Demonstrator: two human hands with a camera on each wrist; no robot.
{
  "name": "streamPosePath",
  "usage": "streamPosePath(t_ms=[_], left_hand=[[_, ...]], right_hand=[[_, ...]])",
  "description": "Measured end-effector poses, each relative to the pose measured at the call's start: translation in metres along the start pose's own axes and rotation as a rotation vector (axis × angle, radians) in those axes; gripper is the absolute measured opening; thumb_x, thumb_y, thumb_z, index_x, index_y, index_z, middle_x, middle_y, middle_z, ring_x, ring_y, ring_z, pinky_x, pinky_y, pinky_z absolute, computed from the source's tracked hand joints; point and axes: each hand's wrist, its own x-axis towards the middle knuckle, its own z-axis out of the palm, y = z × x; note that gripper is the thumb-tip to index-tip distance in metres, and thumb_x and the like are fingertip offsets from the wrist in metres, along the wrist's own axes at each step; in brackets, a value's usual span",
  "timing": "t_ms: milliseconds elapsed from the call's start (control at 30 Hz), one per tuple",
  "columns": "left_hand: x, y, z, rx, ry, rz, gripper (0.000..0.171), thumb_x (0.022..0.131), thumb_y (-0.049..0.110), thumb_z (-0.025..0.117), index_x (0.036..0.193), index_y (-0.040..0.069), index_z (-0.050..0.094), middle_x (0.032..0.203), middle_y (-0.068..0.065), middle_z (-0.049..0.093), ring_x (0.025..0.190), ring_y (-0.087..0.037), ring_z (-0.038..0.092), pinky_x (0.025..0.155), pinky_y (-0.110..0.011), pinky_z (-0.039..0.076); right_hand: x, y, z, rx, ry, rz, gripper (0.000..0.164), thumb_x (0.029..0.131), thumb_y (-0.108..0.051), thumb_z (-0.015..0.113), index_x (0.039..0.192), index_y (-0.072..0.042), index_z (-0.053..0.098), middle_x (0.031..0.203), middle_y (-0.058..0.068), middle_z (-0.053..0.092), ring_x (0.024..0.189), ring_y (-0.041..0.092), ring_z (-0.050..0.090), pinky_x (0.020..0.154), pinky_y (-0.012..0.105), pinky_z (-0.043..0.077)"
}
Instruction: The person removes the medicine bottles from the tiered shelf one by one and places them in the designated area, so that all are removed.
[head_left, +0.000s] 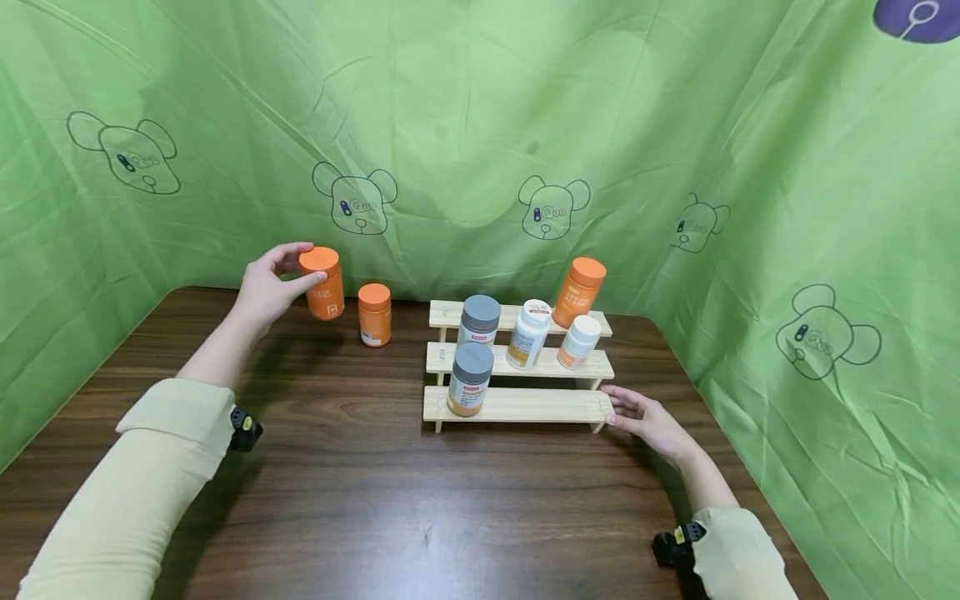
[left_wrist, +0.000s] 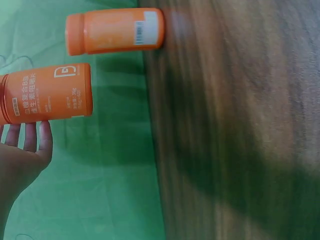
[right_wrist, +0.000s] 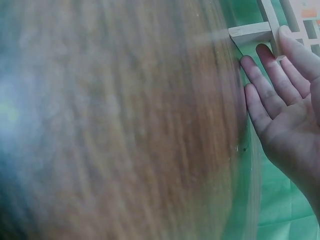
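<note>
Rack (head_left: pixel 570 407): three wooden tiers are set on the bench (head_left: pixel 337 500).
Held orange bottle (head_left: pixel 326 296): it is suspended above the bench, well left of the rack.
Left hand (head_left: pixel 266 287): the held orange bottle is gripped between thumb and fingers.
Standing orange bottle (head_left: pixel 375 318): it is placed upright on the bench, left of the rack.
Right hand (head_left: pixel 651 427): the rack's lowest tier is held at its right end by thumb and fingers; grip force cannot be told.
Rack, lowest tier: a grey-lidded jar (head_left: pixel 468 393) is seated at the left.
Rack, middle tier: a white bottle (head_left: pixel 528 337) and a smaller white bottle (head_left: pixel 579 343) are carried.
Rack, top tier: an orange-lidded bottle (head_left: pixel 577 298) is seated at the right.
</note>
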Motion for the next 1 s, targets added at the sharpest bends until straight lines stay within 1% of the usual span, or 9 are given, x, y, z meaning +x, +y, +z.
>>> streamPosePath(t_ms=[200, 400, 667, 800, 867, 1000], left_hand=[[0.000, -0.014, 0.008, 0.001, -0.011, -0.037, 0.064, 0.081, 0.043, 0.071, 0.137, 0.018, 0.049, 0.131, -0.007, 0.051, 0.114, -0.017, 0.046, 0.078, -0.019, 0.044], [-0.001, -0.026, 0.014, 0.002, -0.002, -0.047, 0.063, 0.082, 0.042, 0.070, 0.137, 0.017, 0.049, 0.129, -0.007, 0.052, 0.114, -0.018, 0.047, 0.078, -0.018, 0.043], [-0.001, -0.039, 0.023, -0.024, -0.003, -0.073, 0.064, 0.083, 0.041, 0.069, 0.138, 0.016, 0.047, 0.128, -0.008, 0.051, 0.112, -0.017, 0.047, 0.076, -0.017, 0.043], [0.000, -0.044, 0.026, -0.036, -0.017, -0.083, 0.065, 0.083, 0.041, 0.070, 0.138, 0.016, 0.047, 0.129, -0.008, 0.051, 0.113, -0.018, 0.048, 0.078, -0.016, 0.043], [0.001, -0.046, 0.028, -0.036, -0.026, -0.088, 0.066, 0.083, 0.041, 0.069, 0.139, 0.015, 0.046, 0.130, -0.009, 0.051, 0.115, -0.020, 0.048, 0.080, -0.018, 0.044], [0.001, -0.049, 0.030, -0.031, -0.040, -0.100, 0.066, 0.084, 0.041, 0.068, 0.140, 0.014, 0.044, 0.132, -0.011, 0.049, 0.118, -0.023, 0.047, 0.087, -0.027, 0.044]], right_hand=[[0.000, 0.002, 0.001, 0.006, 0.004, 0.000, 0.056, 0.089, -0.014, 0.065, 0.138, 0.000, 0.042, 0.127, 0.022, 0.053, 0.108, 0.007, 0.055, 0.085, 0.021, 0.050], [0.002, 0.005, 0.000, 0.017, 0.002, -0.015, 0.056, 0.090, -0.012, 0.064, 0.138, 0.002, 0.041, 0.128, 0.026, 0.051, 0.108, 0.007, 0.055, 0.085, 0.020, 0.049], [0.001, 0.003, 0.000, 0.009, 0.008, -0.005, 0.057, 0.089, -0.015, 0.066, 0.138, -0.002, 0.042, 0.128, 0.021, 0.053, 0.108, 0.007, 0.056, 0.086, 0.021, 0.050], [0.002, 0.004, 0.000, 0.005, 0.015, -0.008, 0.057, 0.089, -0.014, 0.066, 0.138, 0.000, 0.042, 0.126, 0.017, 0.055, 0.107, 0.007, 0.056, 0.085, 0.021, 0.050], [0.002, 0.005, 0.000, 0.003, 0.019, -0.008, 0.057, 0.089, -0.014, 0.066, 0.138, 0.001, 0.041, 0.125, 0.017, 0.056, 0.107, 0.007, 0.055, 0.085, 0.021, 0.050], [0.002, 0.005, 0.001, 0.012, 0.015, -0.006, 0.057, 0.089, -0.013, 0.065, 0.139, 0.001, 0.041, 0.127, 0.022, 0.053, 0.108, 0.008, 0.055, 0.085, 0.020, 0.049]])
